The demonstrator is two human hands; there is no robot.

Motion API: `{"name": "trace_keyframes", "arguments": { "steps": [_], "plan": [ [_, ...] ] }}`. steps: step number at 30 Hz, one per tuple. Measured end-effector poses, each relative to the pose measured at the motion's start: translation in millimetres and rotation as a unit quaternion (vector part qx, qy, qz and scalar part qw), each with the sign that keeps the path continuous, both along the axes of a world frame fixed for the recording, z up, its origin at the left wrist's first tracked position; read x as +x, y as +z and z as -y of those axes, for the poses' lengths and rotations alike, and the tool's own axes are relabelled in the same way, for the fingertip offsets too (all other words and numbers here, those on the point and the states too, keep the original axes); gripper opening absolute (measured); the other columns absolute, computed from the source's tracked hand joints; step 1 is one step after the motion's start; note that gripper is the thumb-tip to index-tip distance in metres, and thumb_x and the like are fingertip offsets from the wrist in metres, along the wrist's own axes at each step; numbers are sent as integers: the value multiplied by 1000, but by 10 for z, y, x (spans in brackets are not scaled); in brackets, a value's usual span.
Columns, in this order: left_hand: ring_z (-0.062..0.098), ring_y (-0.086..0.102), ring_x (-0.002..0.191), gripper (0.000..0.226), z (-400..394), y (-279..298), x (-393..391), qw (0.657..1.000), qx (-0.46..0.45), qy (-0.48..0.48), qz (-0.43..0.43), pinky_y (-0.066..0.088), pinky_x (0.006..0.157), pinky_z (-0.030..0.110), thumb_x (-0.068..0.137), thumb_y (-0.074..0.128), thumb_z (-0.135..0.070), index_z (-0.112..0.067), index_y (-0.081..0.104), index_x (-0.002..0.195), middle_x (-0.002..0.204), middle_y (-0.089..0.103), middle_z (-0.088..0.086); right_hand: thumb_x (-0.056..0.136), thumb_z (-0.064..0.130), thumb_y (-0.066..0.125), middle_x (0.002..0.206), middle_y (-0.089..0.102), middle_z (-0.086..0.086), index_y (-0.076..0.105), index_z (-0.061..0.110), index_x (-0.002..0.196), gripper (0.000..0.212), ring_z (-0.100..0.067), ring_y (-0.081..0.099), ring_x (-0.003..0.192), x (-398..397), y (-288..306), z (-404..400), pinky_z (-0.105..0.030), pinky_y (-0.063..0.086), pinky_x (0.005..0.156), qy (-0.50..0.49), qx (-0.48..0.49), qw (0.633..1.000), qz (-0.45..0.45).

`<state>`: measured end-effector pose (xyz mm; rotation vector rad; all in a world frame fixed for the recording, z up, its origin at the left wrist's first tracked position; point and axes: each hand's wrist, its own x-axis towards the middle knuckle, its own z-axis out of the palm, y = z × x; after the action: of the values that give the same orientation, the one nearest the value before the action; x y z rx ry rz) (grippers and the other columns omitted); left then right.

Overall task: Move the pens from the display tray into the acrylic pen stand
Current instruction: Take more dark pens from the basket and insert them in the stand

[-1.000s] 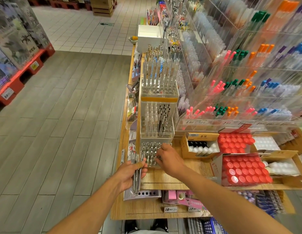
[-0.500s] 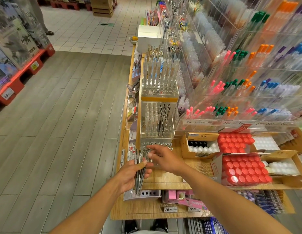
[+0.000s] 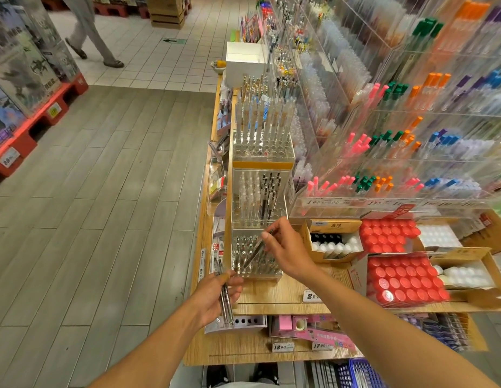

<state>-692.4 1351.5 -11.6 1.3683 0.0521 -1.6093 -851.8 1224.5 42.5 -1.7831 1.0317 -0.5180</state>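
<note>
A clear acrylic pen stand [image 3: 277, 271] with many round holes sits at the near end of the wooden counter. My right hand [image 3: 287, 249] hovers over its right side, pinching one dark pen [image 3: 256, 252] that slants down-left with its tip over the holes. My left hand [image 3: 215, 296] is below and left of the stand, closed around a small bundle of pens [image 3: 225, 305] held roughly upright. A tray with round holes [image 3: 250, 321] lies under my left hand on the lower shelf.
Taller acrylic stands [image 3: 262, 197] filled with pens rise right behind the near stand. Boxes of red-capped bottles [image 3: 403, 278] and a cardboard box [image 3: 332, 240] stand to the right. Tiered acrylic shelves of markers [image 3: 397, 152] fill the right. A person walks far off [image 3: 89, 37].
My right hand has taken one pen from the left hand's bundle and carried it up and right over the acrylic stand. My left hand has stayed put with the remaining pens.
</note>
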Motion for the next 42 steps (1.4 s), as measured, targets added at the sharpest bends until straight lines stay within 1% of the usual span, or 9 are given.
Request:
{"name": "trace_keyframes", "arguments": {
  "steps": [3, 7, 13, 17, 21, 30, 32, 38, 42],
  "plan": [
    [25, 68, 70, 22, 8, -34, 16, 1000, 15, 3, 14, 59, 57, 32, 103, 45, -8, -2, 54, 122, 96, 75, 20, 100, 31, 48, 78, 55, 4, 40, 27, 90, 14, -9, 49, 65, 5, -61, -27, -30, 45, 59, 86, -95, 988, -84],
    [25, 69, 73, 23, 3, -64, 31, 1000, 22, -1, 21, 59, 59, 31, 103, 44, -7, -4, 54, 123, 96, 76, 17, 102, 25, 44, 81, 55, -1, 41, 16, 95, 12, -19, 51, 70, 21, -115, -72, -34, 42, 61, 145, -152, 968, -136],
    [22, 70, 76, 23, -24, -55, 46, 998, 25, -19, 47, 56, 63, 32, 104, 44, -9, -6, 57, 123, 96, 77, 12, 103, 23, 42, 79, 50, -3, 40, 10, 95, 16, -19, 43, 67, 71, -71, -78, -40, 39, 62, 162, -154, 958, -180],
    [24, 68, 75, 22, -15, -31, 57, 998, 22, -14, 53, 55, 57, 32, 104, 44, -9, -5, 54, 123, 98, 77, 13, 103, 22, 43, 77, 48, 2, 41, 11, 95, 14, -14, 42, 64, 144, -62, -65, -32, 29, 58, 166, -160, 955, -184],
    [24, 69, 71, 19, 24, 5, 54, 998, 13, -11, 56, 55, 51, 31, 103, 46, -9, -5, 52, 121, 95, 77, 14, 101, 20, 48, 88, 56, -5, 44, 11, 95, 11, -19, 50, 74, 179, -95, -46, -32, 35, 62, 178, -158, 952, -192],
    [22, 67, 67, 22, 54, -4, 87, 999, -4, -15, 48, 53, 46, 30, 103, 47, -11, -4, 48, 123, 100, 76, 16, 95, 20, 58, 102, 50, -5, 62, 7, 100, 15, -23, 52, 89, 235, -340, -88, -33, 44, 72, 168, -238, 922, -254],
    [22, 64, 66, 23, 53, 9, 95, 999, -8, -16, 45, 51, 44, 30, 102, 50, -12, -4, 47, 124, 102, 75, 16, 94, 21, 59, 101, 50, -5, 66, 6, 99, 17, -23, 51, 93, 288, -412, -125, -30, 40, 71, 151, -250, 919, -265],
    [18, 62, 69, 25, 41, 48, 98, 998, -30, -40, 34, 50, 51, 28, 99, 55, -14, -4, 56, 122, 106, 75, 14, 89, 26, 65, 105, 52, -3, 69, 12, 105, 21, -22, 52, 99, 311, -430, -111, -26, 33, 70, 141, -244, 914, -291],
    [18, 61, 68, 25, 50, 93, 77, 998, -51, -41, 13, 49, 53, 27, 98, 55, -12, -2, 61, 120, 102, 76, 13, 89, 27, 66, 106, 55, 1, 65, 19, 109, 22, -15, 53, 98, 275, -286, -100, -27, 41, 79, 103, -145, 961, -212]
  ]
}}
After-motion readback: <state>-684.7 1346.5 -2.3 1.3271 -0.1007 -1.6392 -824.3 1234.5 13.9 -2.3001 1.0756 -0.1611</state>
